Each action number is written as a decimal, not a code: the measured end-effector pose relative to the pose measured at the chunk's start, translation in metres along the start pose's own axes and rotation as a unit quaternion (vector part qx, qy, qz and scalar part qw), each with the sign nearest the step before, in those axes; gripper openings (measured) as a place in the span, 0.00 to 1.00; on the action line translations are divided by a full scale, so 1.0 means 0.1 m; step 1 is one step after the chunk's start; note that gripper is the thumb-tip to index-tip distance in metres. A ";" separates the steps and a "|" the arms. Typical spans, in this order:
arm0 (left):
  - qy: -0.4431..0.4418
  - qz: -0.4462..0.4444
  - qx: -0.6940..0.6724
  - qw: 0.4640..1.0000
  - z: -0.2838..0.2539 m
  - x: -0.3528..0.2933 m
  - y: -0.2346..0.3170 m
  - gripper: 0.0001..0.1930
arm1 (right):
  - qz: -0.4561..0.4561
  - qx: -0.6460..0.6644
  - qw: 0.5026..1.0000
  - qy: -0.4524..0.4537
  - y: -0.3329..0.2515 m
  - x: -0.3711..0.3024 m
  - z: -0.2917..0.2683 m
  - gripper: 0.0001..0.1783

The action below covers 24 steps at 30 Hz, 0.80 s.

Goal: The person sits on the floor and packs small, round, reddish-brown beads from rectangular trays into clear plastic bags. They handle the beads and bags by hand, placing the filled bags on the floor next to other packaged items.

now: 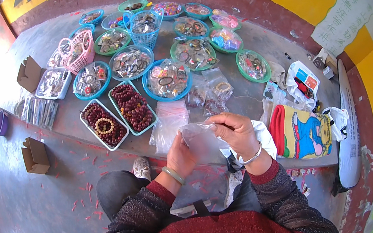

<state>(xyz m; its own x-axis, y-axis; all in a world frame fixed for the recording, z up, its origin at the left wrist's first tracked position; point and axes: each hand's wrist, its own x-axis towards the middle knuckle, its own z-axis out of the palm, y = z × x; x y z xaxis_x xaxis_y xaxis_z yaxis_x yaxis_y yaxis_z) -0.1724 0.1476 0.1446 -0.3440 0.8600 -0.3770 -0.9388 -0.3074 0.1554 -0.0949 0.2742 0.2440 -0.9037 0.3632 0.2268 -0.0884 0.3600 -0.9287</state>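
Observation:
Between my hands, above my lap, is a clear plastic bag [202, 142] that looks flat and see-through. My left hand [180, 158], with a pale bangle at the wrist, is closed on the bag's left edge. The fingers of my right hand [237, 132], above a silver bracelet, pinch its upper right edge. Just beyond my left hand lies a stack of clear bags [171, 121] with pinkish edges. Left of the stack, two white trays hold dark red bead bracelets [133, 106]; a pale bead bracelet [105, 126] rests on the nearer-left tray's pile.
Round plastic baskets of bagged trinkets, such as a blue basket [148, 92], crowd the raised floor ahead. To the right are a folded cartoon blanket [297, 132] and white plastic bags [339, 121]. Cardboard boxes [35, 155] and a purple bowl [1, 124] stand at the left.

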 end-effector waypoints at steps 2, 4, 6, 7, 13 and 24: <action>0.002 0.004 -0.013 1.000 -0.01 0.01 0.00 0.20 | -0.013 0.022 1.000 0.001 -0.03 0.00 -0.02 0.08; -0.011 0.009 -0.036 0.999 -0.13 0.07 -0.01 0.21 | 0.001 0.060 0.998 0.017 -0.03 -0.03 -0.03 0.08; -0.033 0.008 -0.028 0.999 -0.24 0.08 -0.01 0.19 | 0.044 0.116 0.991 0.046 -0.01 -0.05 -0.05 0.08; -0.043 0.009 -0.024 0.999 -0.28 0.10 -0.01 0.18 | 0.046 0.124 0.990 0.056 -0.03 -0.05 -0.07 0.08; 0.054 0.105 0.038 0.992 -0.33 0.15 0.10 0.13 | 0.075 0.243 0.943 0.214 0.10 0.05 -0.21 0.08; 0.221 0.257 0.483 0.808 -0.02 -0.29 2.08 0.11 | 0.114 0.234 0.936 0.235 0.39 0.16 -0.27 0.07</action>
<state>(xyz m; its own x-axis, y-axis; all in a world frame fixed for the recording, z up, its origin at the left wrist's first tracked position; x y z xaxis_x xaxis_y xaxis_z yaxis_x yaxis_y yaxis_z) -0.3576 0.0577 0.1864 -0.8569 0.4247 -0.2922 -0.2921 0.0669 0.9540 -0.1019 0.3171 0.2194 -0.6470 0.7625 0.0093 -0.1898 -0.1493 -0.9704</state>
